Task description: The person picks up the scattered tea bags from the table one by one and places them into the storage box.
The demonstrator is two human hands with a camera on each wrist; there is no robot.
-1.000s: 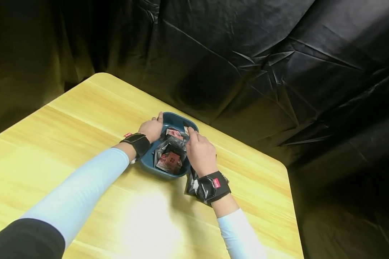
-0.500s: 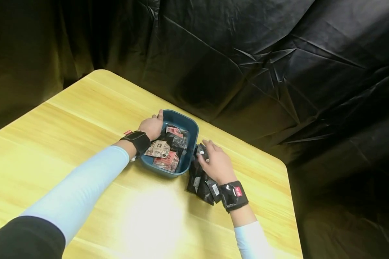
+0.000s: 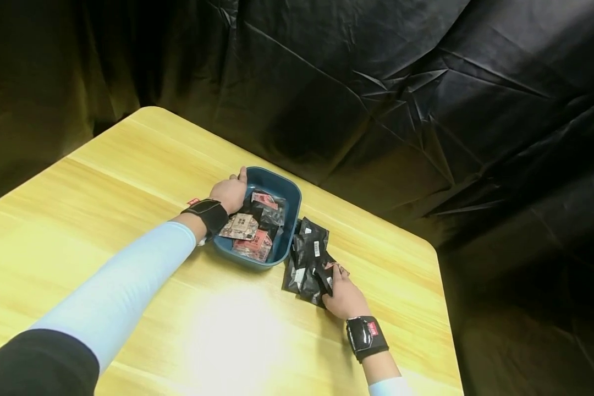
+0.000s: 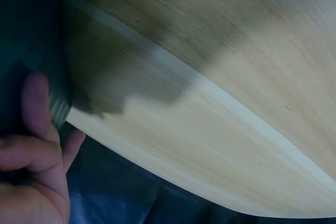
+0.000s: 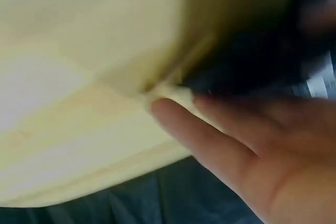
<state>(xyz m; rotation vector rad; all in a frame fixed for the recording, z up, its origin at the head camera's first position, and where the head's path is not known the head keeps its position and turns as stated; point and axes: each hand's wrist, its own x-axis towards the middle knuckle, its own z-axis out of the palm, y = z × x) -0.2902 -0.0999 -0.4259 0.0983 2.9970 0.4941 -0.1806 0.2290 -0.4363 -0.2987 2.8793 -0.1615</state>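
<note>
A dark blue plastic bin [image 3: 289, 245] stands on the table, with several flat packets in it. One of these has a cream label [image 3: 242, 223], another a red label [image 3: 253, 240]. My left hand [image 3: 229, 193] holds the bin's left wall, one finger stretched along it; the left wrist view shows its fingers [image 4: 35, 103] against the outside. Right of the bin lies a loose pile of black packets [image 3: 309, 250] with small white stickers. At the pile's near right side my right hand [image 3: 347, 300] pinches a black packet [image 3: 325, 275] between thumb and fingers; the right wrist view is blurred there.
The wooden table [image 3: 143, 181] has rounded corners, and its far edge runs just behind the bin. Black sheeting [image 3: 376, 110] hangs beyond it. Bright glare [image 3: 232, 335] lies on the tabletop in front of the bin.
My right hand has gone from over the bin to the pile, then toward the near right. The cream-labelled packet now shows in the bin. The left hand has stayed at the wall.
</note>
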